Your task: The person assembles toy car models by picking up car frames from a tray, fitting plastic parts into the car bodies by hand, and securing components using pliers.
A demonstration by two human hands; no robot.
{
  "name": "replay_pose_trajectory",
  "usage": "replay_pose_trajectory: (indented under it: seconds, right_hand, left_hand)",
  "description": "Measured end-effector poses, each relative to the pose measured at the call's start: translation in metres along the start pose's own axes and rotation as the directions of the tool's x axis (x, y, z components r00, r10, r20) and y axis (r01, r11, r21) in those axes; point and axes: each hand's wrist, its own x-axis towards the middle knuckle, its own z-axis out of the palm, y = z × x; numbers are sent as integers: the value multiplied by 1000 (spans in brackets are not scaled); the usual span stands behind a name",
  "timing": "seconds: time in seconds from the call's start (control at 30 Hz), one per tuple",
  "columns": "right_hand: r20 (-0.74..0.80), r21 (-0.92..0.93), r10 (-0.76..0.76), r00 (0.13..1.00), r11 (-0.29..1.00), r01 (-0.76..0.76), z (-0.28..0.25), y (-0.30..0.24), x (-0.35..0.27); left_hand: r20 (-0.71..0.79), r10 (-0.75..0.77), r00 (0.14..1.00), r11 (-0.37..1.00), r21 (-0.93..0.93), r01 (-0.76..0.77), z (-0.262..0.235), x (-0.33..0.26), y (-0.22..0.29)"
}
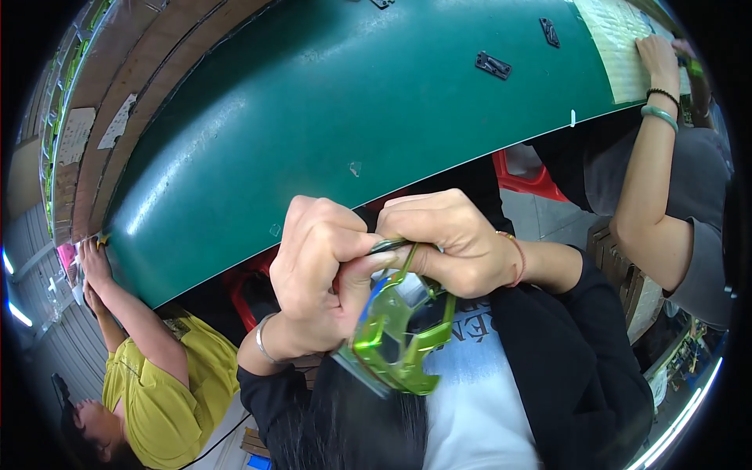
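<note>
The left grip [321, 270] and right grip [454, 243] pinch the green plastic frame [384, 313] up top — uneven thumb pressure could crack it.

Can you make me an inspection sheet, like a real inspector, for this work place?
Surface: shiny green tabletop, with a pale sheet at the upper right.
Work things: shiny green piece, held in front of the body, off the tabletop.
Clutter: black part, another black part, and a small clear scrap.
Hands: left hand and right hand both pinch the piece's upper end.
Cables: thin dark cord, lower left.
Surroundings: person in yellow shirt left, person in grey sleeve right, red stool.
</note>
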Motion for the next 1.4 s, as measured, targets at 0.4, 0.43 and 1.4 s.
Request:
replay_pose_trajectory:
  seconds: [0.4, 0.43, 1.4]
  right_hand:
    - [282, 936, 58, 958, 205, -287, 6, 15, -10]
    - [291, 937, 72, 954, 179, -300, 6, 13, -10]
    - [-33, -39, 88, 996, 995, -89, -2, -9, 10]
  left_hand:
    - [-85, -308, 948, 935, -211, 285, 2, -2, 11]
    - [-84, -310, 947, 935, -210, 287, 2, -3, 11]
    - [-137, -110, 984, 990, 71, 121, -2, -6, -6]
